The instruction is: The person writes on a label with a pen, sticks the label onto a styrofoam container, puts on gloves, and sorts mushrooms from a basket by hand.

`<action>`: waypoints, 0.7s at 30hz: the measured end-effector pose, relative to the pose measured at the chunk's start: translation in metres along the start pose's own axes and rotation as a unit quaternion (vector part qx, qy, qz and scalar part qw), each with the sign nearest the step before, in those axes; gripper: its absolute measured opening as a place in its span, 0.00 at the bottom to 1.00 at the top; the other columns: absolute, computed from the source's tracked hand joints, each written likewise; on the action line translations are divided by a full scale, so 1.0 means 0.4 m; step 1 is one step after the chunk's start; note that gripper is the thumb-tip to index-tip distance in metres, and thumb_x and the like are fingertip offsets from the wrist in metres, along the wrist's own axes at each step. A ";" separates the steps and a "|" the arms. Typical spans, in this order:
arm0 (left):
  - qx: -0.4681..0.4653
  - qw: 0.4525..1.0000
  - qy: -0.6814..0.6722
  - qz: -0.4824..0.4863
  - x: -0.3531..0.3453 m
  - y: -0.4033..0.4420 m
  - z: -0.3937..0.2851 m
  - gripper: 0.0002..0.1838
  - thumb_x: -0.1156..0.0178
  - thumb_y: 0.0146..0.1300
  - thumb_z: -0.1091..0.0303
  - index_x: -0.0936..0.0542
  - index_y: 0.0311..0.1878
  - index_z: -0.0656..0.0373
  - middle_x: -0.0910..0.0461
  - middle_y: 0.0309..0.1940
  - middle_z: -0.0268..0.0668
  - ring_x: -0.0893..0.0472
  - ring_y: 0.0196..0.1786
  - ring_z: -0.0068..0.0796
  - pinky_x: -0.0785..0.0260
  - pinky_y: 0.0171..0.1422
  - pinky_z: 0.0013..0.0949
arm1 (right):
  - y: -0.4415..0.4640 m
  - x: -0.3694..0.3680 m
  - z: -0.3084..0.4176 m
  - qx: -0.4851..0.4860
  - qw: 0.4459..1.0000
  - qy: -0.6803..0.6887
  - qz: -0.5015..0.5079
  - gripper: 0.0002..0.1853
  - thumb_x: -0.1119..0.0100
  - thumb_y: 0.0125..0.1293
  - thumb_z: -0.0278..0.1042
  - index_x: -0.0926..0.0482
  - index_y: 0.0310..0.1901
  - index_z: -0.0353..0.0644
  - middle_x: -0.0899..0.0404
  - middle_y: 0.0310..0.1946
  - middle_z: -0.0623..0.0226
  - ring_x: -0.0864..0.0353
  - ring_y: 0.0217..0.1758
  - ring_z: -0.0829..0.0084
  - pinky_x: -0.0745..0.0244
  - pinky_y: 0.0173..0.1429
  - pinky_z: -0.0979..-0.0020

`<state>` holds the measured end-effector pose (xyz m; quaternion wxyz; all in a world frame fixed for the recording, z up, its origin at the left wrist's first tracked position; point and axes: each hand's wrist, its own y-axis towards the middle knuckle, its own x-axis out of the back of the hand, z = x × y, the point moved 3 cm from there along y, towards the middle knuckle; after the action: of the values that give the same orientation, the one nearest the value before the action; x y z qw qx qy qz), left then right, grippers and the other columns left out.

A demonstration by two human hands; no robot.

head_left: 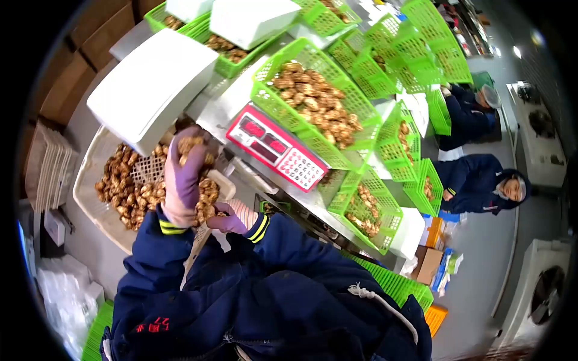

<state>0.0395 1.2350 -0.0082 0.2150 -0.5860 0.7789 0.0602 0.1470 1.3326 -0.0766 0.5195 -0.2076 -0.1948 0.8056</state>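
Observation:
My left hand (183, 177), in a pink and purple glove, is closed around several knobbly golden-brown lumps (191, 144). It is above the right side of a pale plastic crate (90, 180) that holds many similar lumps (123, 198). My right hand (232, 220), also gloved, sits lower and to the right. Its fingers are curled beside more lumps (208, 191), with a white scrap below them. Whatever lies between those fingers is hidden. Motion slightly smears the left fingers.
A red-framed scale panel (274, 147) adjoins a green basket of lumps (310, 99). A white box-shaped cover (153, 84) overhangs the crate. More green baskets (367, 207) line the table. Two people in dark jackets (475, 183) are at the right. Cartons (66, 84) stand upper left.

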 end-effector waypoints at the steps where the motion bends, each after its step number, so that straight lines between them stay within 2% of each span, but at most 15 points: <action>1: -0.031 0.999 0.042 0.013 -0.071 0.046 -0.010 0.19 0.47 0.65 0.65 0.33 0.58 0.59 0.25 0.47 0.36 0.23 0.44 0.25 0.30 0.47 0.28 | -0.009 0.021 -0.043 0.112 0.993 -0.027 -0.040 0.16 0.37 0.55 0.38 0.23 0.41 0.36 0.26 0.22 0.73 0.32 0.23 0.84 0.35 0.28 0.77; 4: -0.058 0.992 -0.007 0.113 -0.316 0.144 -0.046 0.21 0.42 0.61 0.68 0.33 0.57 0.61 0.26 0.48 0.38 0.23 0.42 0.25 0.30 0.47 0.28 | -0.113 0.082 -0.063 -0.008 0.995 0.091 -0.030 0.14 0.39 0.56 0.36 0.23 0.42 0.39 0.27 0.21 0.73 0.30 0.23 0.83 0.34 0.26 0.79; 6: -0.152 0.971 0.122 0.141 -0.435 0.191 -0.047 0.27 0.37 0.58 0.63 0.32 0.57 0.64 0.28 0.51 0.44 0.29 0.55 0.31 0.37 0.60 0.31 | -0.184 0.117 -0.047 0.036 0.989 0.140 -0.027 0.14 0.39 0.57 0.36 0.25 0.43 0.39 0.26 0.23 0.72 0.29 0.21 0.83 0.34 0.23 0.80; 7: -0.142 0.970 0.147 0.133 -0.481 0.214 -0.019 0.31 0.37 0.58 0.61 0.36 0.62 0.64 0.33 0.59 0.48 0.36 0.63 0.34 0.45 0.67 0.32 | -0.182 0.151 -0.088 0.108 0.992 0.049 -0.042 0.18 0.40 0.56 0.39 0.26 0.44 0.36 0.24 0.25 0.68 0.25 0.26 0.81 0.29 0.28 0.77; 8: -0.149 0.969 0.139 0.137 -0.503 0.218 0.001 0.31 0.40 0.61 0.62 0.38 0.64 0.64 0.35 0.60 0.49 0.36 0.64 0.35 0.45 0.68 0.33 | -0.164 0.169 -0.148 0.161 0.984 0.071 -0.024 0.15 0.40 0.58 0.35 0.26 0.44 0.39 0.24 0.26 0.71 0.26 0.24 0.81 0.31 0.26 0.79; 10: -0.167 0.967 0.154 0.117 -0.535 0.185 0.008 0.28 0.47 0.67 0.65 0.41 0.66 0.65 0.36 0.62 0.50 0.35 0.62 0.37 0.42 0.67 0.34 | -0.279 0.171 -0.026 0.074 0.976 0.190 -0.072 0.14 0.40 0.59 0.39 0.25 0.42 0.40 0.24 0.25 0.72 0.27 0.24 0.82 0.33 0.26 0.79; 11: -0.160 0.966 0.156 0.132 -0.514 0.166 0.013 0.24 0.50 0.68 0.66 0.39 0.63 0.66 0.34 0.60 0.48 0.33 0.61 0.35 0.39 0.64 0.32 | -0.256 0.176 -0.050 0.126 0.968 0.200 -0.082 0.12 0.40 0.59 0.39 0.24 0.40 0.41 0.24 0.25 0.72 0.27 0.23 0.81 0.35 0.25 0.79; 12: -0.185 0.946 0.202 0.172 -0.519 0.108 -0.026 0.21 0.50 0.68 0.67 0.35 0.60 0.67 0.31 0.56 0.45 0.31 0.60 0.33 0.37 0.62 0.32 | -0.291 0.195 -0.013 0.089 0.972 0.172 -0.137 0.10 0.39 0.58 0.37 0.23 0.38 0.41 0.23 0.25 0.71 0.27 0.23 0.81 0.35 0.25 0.79; 14: -0.090 0.961 0.134 0.226 -0.403 0.092 0.090 0.17 0.50 0.68 0.67 0.31 0.56 0.68 0.27 0.49 0.42 0.27 0.52 0.30 0.36 0.58 0.30 | -0.272 0.226 -0.053 0.119 0.965 0.171 -0.162 0.11 0.39 0.57 0.35 0.23 0.39 0.39 0.23 0.25 0.69 0.26 0.24 0.79 0.34 0.26 0.76; 15: -0.102 0.927 0.264 0.245 -0.387 0.000 0.080 0.16 0.49 0.67 0.68 0.30 0.54 0.67 0.26 0.48 0.41 0.26 0.49 0.29 0.35 0.58 0.30 | -0.343 0.209 -0.034 0.211 0.941 0.150 -0.220 0.12 0.38 0.56 0.35 0.23 0.38 0.37 0.22 0.25 0.67 0.25 0.25 0.76 0.31 0.29 0.73; 16: -0.069 0.928 0.272 0.245 -0.369 -0.053 0.130 0.15 0.48 0.66 0.69 0.29 0.53 0.67 0.24 0.45 0.40 0.25 0.47 0.29 0.34 0.56 0.29 | -0.344 0.224 -0.054 0.167 0.951 0.121 -0.231 0.11 0.37 0.53 0.31 0.22 0.37 0.36 0.21 0.24 0.67 0.24 0.26 0.73 0.29 0.33 0.70; 17: 0.007 0.910 0.314 0.272 -0.335 -0.079 0.188 0.16 0.46 0.65 0.71 0.29 0.54 0.65 0.23 0.41 0.38 0.25 0.45 0.27 0.33 0.52 0.28 | -0.339 0.242 -0.078 0.222 0.935 0.053 -0.272 0.11 0.37 0.51 0.29 0.22 0.36 0.37 0.20 0.24 0.66 0.23 0.28 0.72 0.29 0.35 0.71; 18: -0.004 0.914 0.290 0.285 -0.374 -0.149 0.172 0.18 0.43 0.62 0.72 0.29 0.54 0.65 0.22 0.38 0.36 0.25 0.41 0.24 0.32 0.46 0.27 | -0.332 0.249 -0.100 0.273 0.911 -0.018 -0.309 0.11 0.37 0.49 0.27 0.22 0.36 0.38 0.20 0.25 0.64 0.22 0.29 0.72 0.28 0.38 0.72; 20: 0.156 0.931 0.227 0.239 -0.354 -0.182 0.237 0.17 0.40 0.58 0.73 0.28 0.51 0.64 0.22 0.33 0.35 0.24 0.34 0.24 0.31 0.39 0.25 | -0.350 0.250 -0.105 0.242 0.925 -0.051 -0.289 0.19 0.36 0.44 0.25 0.24 0.42 0.36 0.19 0.29 0.59 0.19 0.35 0.67 0.27 0.41 0.70; 21: 0.160 0.929 0.230 0.242 -0.349 -0.181 0.257 0.14 0.40 0.59 0.72 0.27 0.48 0.64 0.22 0.31 0.35 0.25 0.34 0.23 0.32 0.38 0.25 | -0.352 0.245 -0.109 0.233 0.929 -0.055 -0.281 0.23 0.36 0.42 0.25 0.26 0.45 0.36 0.19 0.31 0.56 0.19 0.38 0.65 0.26 0.42 0.69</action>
<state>0.1655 1.3722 -0.0327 0.1000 -0.3355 0.9244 -0.1516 0.2402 1.4808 -0.0513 0.7469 0.0274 -0.0807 0.6594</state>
